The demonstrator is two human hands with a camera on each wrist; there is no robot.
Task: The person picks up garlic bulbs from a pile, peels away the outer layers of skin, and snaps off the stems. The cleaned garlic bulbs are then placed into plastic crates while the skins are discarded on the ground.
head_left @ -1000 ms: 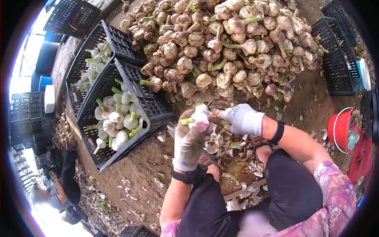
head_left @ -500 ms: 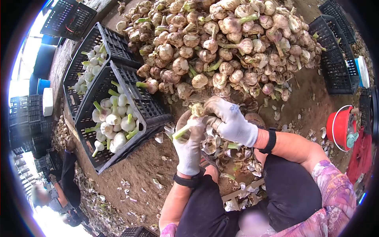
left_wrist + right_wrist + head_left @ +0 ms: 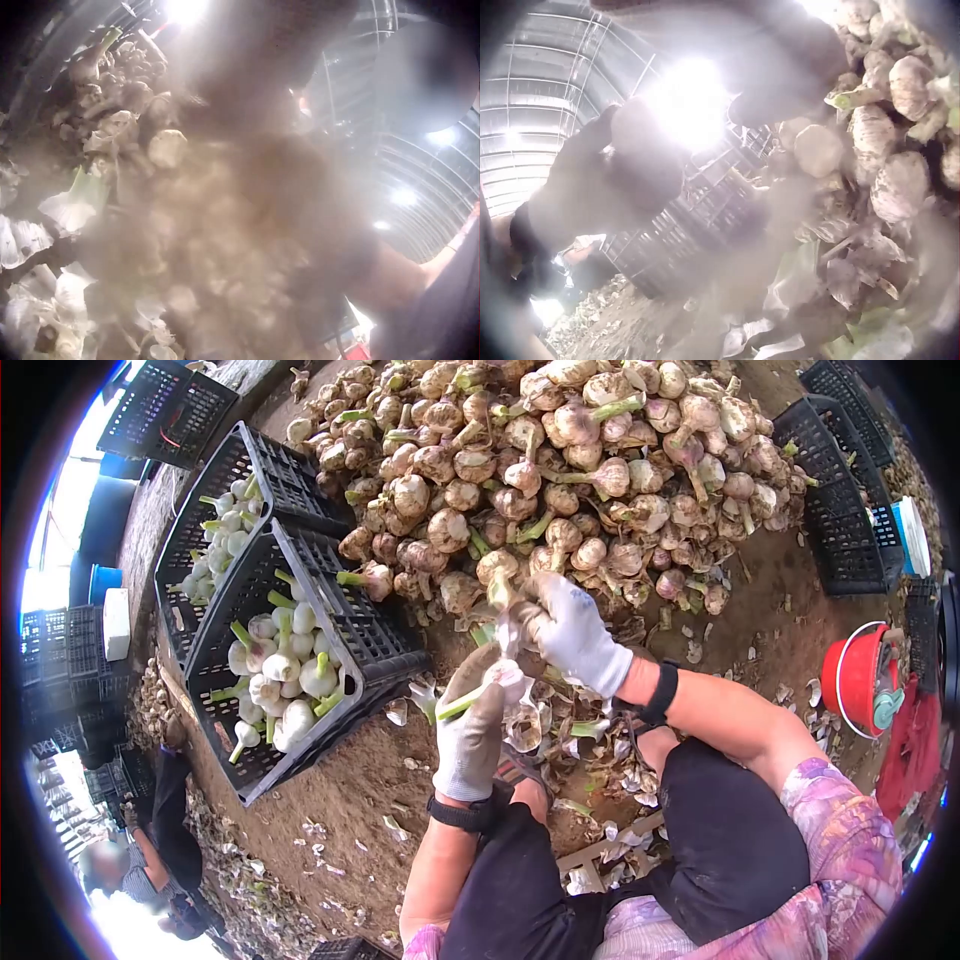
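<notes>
From where I stand, the person sits low over the dirt floor [image 3: 380,860], knees apart, both hands in pale work gloves with a dark strap round each wrist. The left hand [image 3: 468,740] holds a garlic bulb [image 3: 508,680] in front of the knees, its fingers curled round it — the bulb shows whitish with a pink tinge, and its cut green stem [image 3: 460,703] points off to the person's left. The right hand [image 3: 580,640] is just above and to the right of that bulb, its fingers bent in close to a pale strip of skin [image 3: 508,635]; I cannot tell whether they pinch it. Right past the hands rises a big heap of unpeeled garlic [image 3: 600,480], brown and earthy. On the left a black crate [image 3: 325,585] holds clean white bulbs [image 3: 290,670], stems on, and a second crate [image 3: 205,480] just behind it holds more. Loose peelings [image 3: 590,780] litter the ground about the feet. A red bucket [image 3: 838,685] stands to the right — and far over on the left another person [image 3: 172,815] is bending low.
</notes>
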